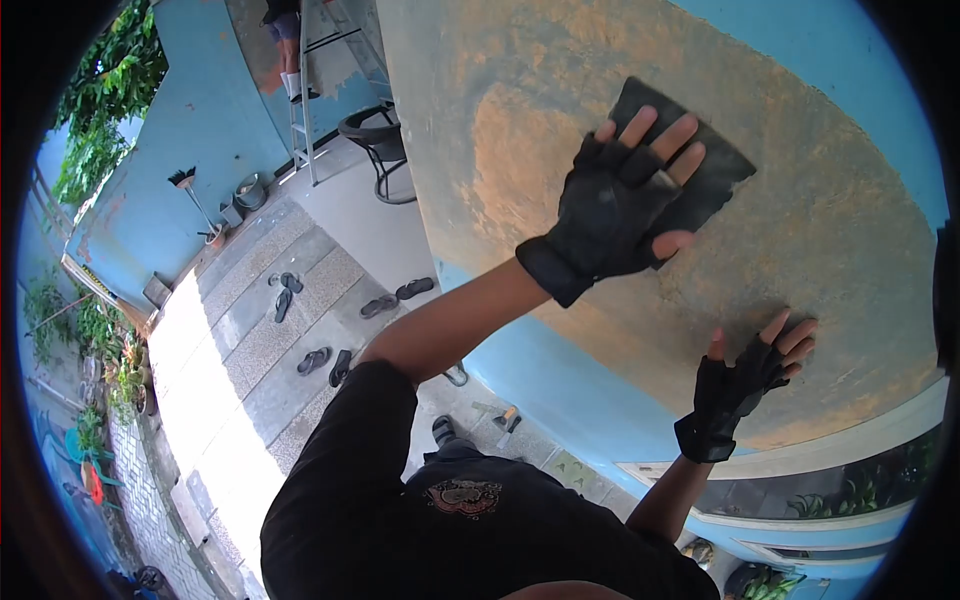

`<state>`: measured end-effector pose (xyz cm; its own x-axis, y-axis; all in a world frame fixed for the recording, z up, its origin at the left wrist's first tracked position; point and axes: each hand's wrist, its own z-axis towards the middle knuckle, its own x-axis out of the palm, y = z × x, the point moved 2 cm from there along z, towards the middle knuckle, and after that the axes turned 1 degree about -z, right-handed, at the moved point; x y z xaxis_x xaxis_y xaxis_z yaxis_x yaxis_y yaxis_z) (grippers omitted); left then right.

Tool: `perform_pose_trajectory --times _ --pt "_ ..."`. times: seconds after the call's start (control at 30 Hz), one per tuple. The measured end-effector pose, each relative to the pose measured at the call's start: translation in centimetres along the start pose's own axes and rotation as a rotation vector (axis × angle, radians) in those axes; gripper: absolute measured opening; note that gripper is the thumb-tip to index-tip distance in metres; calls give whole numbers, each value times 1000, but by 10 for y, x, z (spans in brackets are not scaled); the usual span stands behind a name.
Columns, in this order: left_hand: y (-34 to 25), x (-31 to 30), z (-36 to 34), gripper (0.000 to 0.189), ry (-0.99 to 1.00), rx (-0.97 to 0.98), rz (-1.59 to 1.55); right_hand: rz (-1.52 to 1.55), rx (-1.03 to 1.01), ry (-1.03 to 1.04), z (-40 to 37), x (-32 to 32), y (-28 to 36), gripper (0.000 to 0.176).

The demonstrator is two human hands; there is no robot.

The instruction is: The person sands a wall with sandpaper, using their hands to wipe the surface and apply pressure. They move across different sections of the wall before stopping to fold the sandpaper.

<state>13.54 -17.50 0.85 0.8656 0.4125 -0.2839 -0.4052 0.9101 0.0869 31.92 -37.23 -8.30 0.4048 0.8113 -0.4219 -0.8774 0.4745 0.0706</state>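
My left hand [625, 205], in a black fingerless glove, presses a dark sheet of sandpaper [728, 165] flat against the wall. Its fingers lie across the sheet, and the thumb is at the sheet's lower edge. The wall [540, 130] under it is bare grey and orange-brown, with patchy, scraped paint. Lower and to the right, my right hand [745, 385] wears a matching glove. Its fingers are spread, with the tips against the same wall and nothing held.
A person [287, 45] stands on a stepladder [303, 130] at the far wall. Near it are a dark chair [375, 140], a bucket [250, 190] and a broom [197, 205]. Sandals [313, 360] lie on the paving, and a tool [508, 418] lies by my feet. A window [850, 475] sits at lower right.
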Motion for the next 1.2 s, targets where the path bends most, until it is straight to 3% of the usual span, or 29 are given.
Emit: perform_pose_trajectory --times 0.07,0.13,0.2,0.27,0.33,0.4,0.53,0.63,0.67,0.73,0.83,0.87,0.93,1.0,1.07,1.13,1.2 --pt "18 -3 27 72 7 89 7 13 -6 -1 0 0 -1 89" --pt "48 -12 44 70 -134 34 33 19 -8 -4 0 -1 -1 89" --pt "76 -29 54 75 -98 -124 53 40 18 30 0 -4 -1 89" --pt "102 -5 8 77 -218 -82 49 60 20 44 0 -8 -2 89" --pt "94 3 -38 75 -201 -214 52 93 28 61 1 -7 -2 89" --pt "59 13 -66 77 -74 -229 -16 79 14 41 0 -5 -2 91" --pt "13 -2 -10 73 31 -19 -12 51 17 18 -2 3 -1 92" --pt "59 -18 63 71 -122 92 109 40 23 0 -2 4 0 94" --pt "74 -37 82 73 -67 -38 73 45 23 -5 -2 4 0 94" --pt "97 -51 79 71 -132 -187 -10 45 26 -6 -1 3 0 95" --pt "108 -8 -27 72 -236 -159 58 98 67 25 -1 0 -1 94" --pt "93 3 -47 73 -166 -156 113 89 59 22 -2 0 0 94" --pt "51 12 -55 72 -116 -154 11 80 56 14 -1 2 1 93" --pt "15 1 -24 69 40 -11 -21 42 46 -8 -1 4 3 92" --pt "22 -10 17 69 44 37 0 41 50 -11 -2 7 3 92" --pt "67 -19 55 73 -105 134 47 41 47 -19 -2 7 2 91" --pt "113 -28 65 69 -380 35 148 61 60 -11 -2 7 1 92"
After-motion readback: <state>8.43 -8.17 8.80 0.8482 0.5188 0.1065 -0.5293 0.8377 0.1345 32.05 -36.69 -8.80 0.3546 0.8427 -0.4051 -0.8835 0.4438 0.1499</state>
